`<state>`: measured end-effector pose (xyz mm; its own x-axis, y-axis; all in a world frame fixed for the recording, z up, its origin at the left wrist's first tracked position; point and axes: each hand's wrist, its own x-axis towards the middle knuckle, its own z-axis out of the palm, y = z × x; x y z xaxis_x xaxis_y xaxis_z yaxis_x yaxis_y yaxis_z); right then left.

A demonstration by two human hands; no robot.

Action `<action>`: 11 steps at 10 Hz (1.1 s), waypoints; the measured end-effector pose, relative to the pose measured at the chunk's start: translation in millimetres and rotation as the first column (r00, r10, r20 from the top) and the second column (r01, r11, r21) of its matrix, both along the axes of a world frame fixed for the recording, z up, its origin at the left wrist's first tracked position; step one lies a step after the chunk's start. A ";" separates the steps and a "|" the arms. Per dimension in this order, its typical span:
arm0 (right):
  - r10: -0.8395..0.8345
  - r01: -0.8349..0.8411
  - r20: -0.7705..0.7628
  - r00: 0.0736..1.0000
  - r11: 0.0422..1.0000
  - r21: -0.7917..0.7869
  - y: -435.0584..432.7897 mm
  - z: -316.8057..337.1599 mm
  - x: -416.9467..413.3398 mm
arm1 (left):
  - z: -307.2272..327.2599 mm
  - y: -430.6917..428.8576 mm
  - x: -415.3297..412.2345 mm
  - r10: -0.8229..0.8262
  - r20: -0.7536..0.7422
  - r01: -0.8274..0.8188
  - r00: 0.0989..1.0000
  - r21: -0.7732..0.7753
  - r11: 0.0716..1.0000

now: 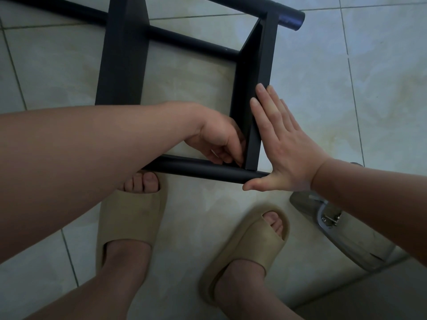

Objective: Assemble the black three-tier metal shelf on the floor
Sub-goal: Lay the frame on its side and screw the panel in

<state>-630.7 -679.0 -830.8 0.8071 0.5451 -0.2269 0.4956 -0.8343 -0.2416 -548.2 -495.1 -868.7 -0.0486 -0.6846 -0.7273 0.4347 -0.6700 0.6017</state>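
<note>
- Matte black, plain, on the shelf (122,54), tubes and flat panels alike.
- Bluish sheen on the tube end (291,19) at the shelf's far right corner.
- Pale grey-green on the floor (346,88) around the shelf, with yellowish blotches and a grid of thin dark grout lines.
- Sandy beige, unpatterned, on the slippers (129,215) just nearside of the shelf.
- Dull silver-grey on the metal piece (335,227) near-right of the shelf.

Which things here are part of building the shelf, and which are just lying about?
In the job: black shelf frame, end panel, near tube, left hand at the joint, right hand flat on the panel.
Just there: beige slippers, silver metal object, tiled floor.
</note>
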 end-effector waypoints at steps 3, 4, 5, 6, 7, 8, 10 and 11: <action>-0.001 0.001 0.002 1.000 1.000 0.002 -0.2 0.0 -0.3 | -0.3 -1.0 -0.4 -0.038 0.010 0.037 0.999 0.029 0.999; -0.003 0.003 -0.002 1.000 1.000 0.004 -0.1 -0.1 -0.3 | -2.7 -1.8 -3.6 -0.024 0.015 0.024 1.000 0.018 1.000; -0.005 0.005 -0.005 1.000 1.000 0.004 -0.1 0.0 -0.2 | -2.8 -2.5 -2.3 -0.006 0.030 0.006 1.000 0.010 1.000; -0.006 0.006 -0.009 1.000 1.000 0.005 0.1 0.0 0.0 | -1.1 -2.3 -0.2 -0.011 0.025 0.011 1.000 0.003 1.000; -0.004 0.004 -0.008 1.000 1.000 0.004 0.4 0.2 0.1 | -0.7 -2.1 0.2 -0.008 0.023 0.009 1.000 -0.006 1.000; -0.002 0.002 -0.008 1.000 1.000 0.001 0.1 0.3 -0.1 | -1.1 -2.6 -0.4 -0.001 0.025 0.002 1.000 -0.013 1.000; 0.006 -0.006 -0.006 1.000 1.000 -0.012 -0.2 0.3 -0.9 | 2.6 -1.3 1.0 -0.022 -0.001 0.022 1.000 -0.008 1.000; 0.009 -0.010 -0.011 1.000 0.999 -0.037 0.4 2.9 -1.4 | 10.4 1.2 3.9 -0.037 0.060 0.034 0.997 0.046 0.998</action>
<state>-632.1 -678.6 -827.9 0.7994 0.5436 -0.2559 0.5010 -0.8382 -0.2156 -544.2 -493.9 -858.3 -0.0269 -0.6494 -0.7599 0.3732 -0.7118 0.5951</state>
